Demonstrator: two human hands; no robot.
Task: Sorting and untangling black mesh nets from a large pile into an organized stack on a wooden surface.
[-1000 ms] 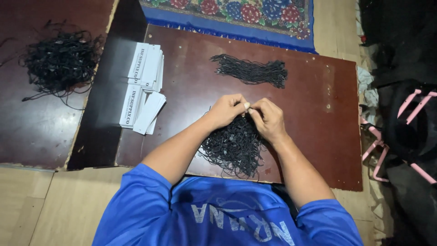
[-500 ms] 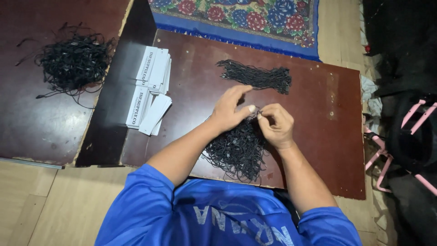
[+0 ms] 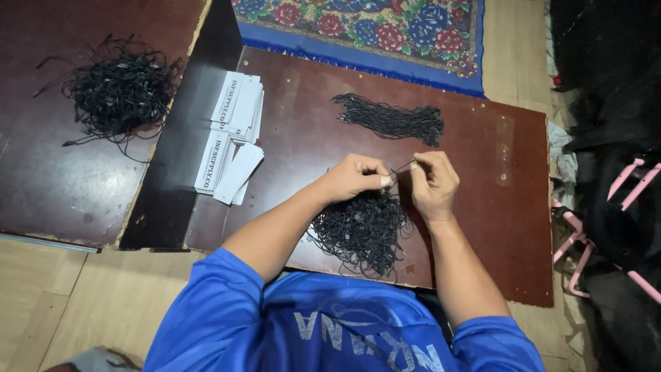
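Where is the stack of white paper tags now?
The stack of white paper tags lies at the dark board's left edge, left of both hands.

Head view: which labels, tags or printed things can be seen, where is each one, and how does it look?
Upper stack of paper tags: left part of the brown board, narrow white strips with dark print, fanned.
Lower stack of paper tags: just below, same white strips.
Blue shirt: bottom edge, pale lettering.

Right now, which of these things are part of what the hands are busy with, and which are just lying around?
In use:
left hand
right hand
single black string
loose string pile

Lying about:
tidy string bundle
white tags
far string heap
floral rug
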